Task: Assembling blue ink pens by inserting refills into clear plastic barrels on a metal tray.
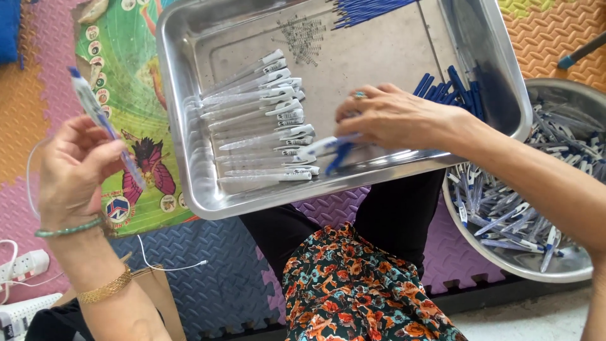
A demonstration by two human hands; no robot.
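Pen (101, 123), clear barrel w/ blue tip, held up in left hand (72, 170), tilted, tip toward top left, over the foam floor mats (214, 278). Fingers closed round its lower half. Wrist carries a green bead bracelet (66, 228) and a gold bangle (106, 287). Far left, low: white power strip (22, 265) and a thin white cable (170, 265) across the mat. Behind the hand, a green printed poster (126, 76) lies flat, partly under the tray.

Centre: steel tray (189, 158), resting on the person's lap, front rim over black trousers. Inside, a row of white pen barrels (259, 126) lying side by side, clips to the right. Small heap of metal springs (303, 38) near the tray's back. Blue refills (366, 9) at the top edge; more blue parts (451, 91) at the right wall, partly hidden by the right hand.

Right hand (391, 117) reaches into tray, palm down, fingers pinched on a white-and-blue pen piece (328, 148) just beside the row. Ring on one finger.

Right: round steel bowl (555, 265) on floor, full of assembled pens, forearm crossing over it. Floral cloth (353, 290) in the lap below.
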